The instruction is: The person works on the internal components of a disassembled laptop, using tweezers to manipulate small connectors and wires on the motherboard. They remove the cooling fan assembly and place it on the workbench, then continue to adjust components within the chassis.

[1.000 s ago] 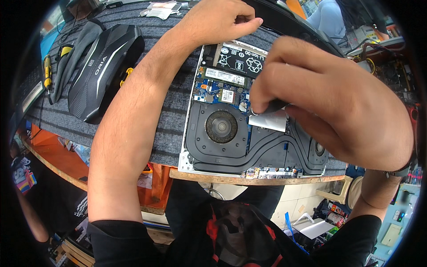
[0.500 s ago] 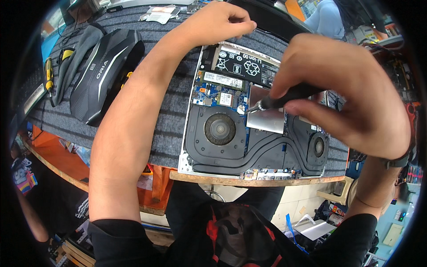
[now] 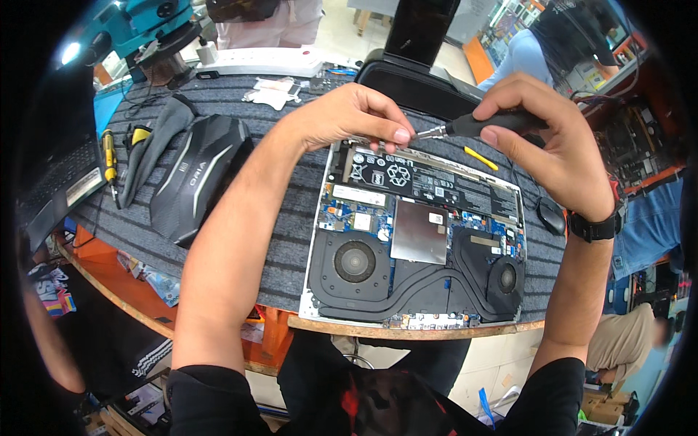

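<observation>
An opened laptop (image 3: 419, 232) lies in front of me, its insides bare: a black battery (image 3: 429, 178), a silver metal plate (image 3: 419, 236), two black fans and dark heat pipes. Above the battery's far edge, my right hand (image 3: 542, 134) grips a black screwdriver (image 3: 465, 126) whose shaft points left. The fingers of my left hand (image 3: 363, 120) are pinched together right at the screwdriver's tip. Whatever they hold there is too small to make out.
Left of the laptop lie a black angular case (image 3: 200, 178), a grey cloth (image 3: 156, 142) and a yellow screwdriver (image 3: 109, 156). A yellow pry stick (image 3: 480, 158) lies beyond the battery, a black mouse (image 3: 550, 216) to the right. A black stand (image 3: 407, 80) rises at the back.
My right hand has lifted the screwdriver from beside the metal plate to beyond the battery. My left hand has met its tip there. The view has tilted up, showing more of the far table.
</observation>
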### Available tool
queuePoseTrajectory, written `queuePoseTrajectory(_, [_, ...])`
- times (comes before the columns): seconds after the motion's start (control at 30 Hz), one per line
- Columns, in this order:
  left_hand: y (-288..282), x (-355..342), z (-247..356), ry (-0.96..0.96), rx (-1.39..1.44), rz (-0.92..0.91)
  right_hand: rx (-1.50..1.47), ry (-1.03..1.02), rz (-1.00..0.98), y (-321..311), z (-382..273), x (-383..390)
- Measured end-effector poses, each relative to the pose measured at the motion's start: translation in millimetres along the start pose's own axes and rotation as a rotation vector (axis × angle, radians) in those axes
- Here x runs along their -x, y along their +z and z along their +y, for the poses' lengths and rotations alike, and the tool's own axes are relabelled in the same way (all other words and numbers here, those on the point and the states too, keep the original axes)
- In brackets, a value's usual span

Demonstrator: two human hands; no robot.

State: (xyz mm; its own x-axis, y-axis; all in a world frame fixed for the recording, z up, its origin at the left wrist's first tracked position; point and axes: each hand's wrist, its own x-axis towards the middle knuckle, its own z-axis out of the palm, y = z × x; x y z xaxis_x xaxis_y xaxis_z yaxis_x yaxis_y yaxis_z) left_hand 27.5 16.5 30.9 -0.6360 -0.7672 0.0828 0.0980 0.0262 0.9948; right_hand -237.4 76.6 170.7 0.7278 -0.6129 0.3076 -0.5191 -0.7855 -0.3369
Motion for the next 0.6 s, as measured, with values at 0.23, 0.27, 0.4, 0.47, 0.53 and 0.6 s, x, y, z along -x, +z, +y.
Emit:
queuePoseTrajectory(0.23, [-10, -8, -4, 0.153, -0.123, 0.217, -0.021, 0.094, 0.232, -5, 19, 33])
queuePoseTrajectory(0.27, [-20, -10, -8, 0.21, -0.192, 0.36, -0.056, 0.136, 0.284, -8, 25, 46])
queuePoseTrajectory(0.4, [-40, 0, -10, 0.271, -0.716, 0.857, -0.298, 0.323, 0.464, -16, 80, 121])
queuePoseTrajectory(0.47, [-45, -1, -10, 0.301, -0.901, 0.957, -0.368, 0.353, 0.583, -14, 118, 167])
queuePoseTrajectory(0.53, [-52, 4, -11, 0.223, -1.051, 0.981, -0.41, 0.373, 0.669, -8, 139, 183])
queuePoseTrajectory(0.6, [-57, 5, -19, 0.18, -1.129, 0.981, -0.402, 0.412, 0.716, -2, 151, 194])
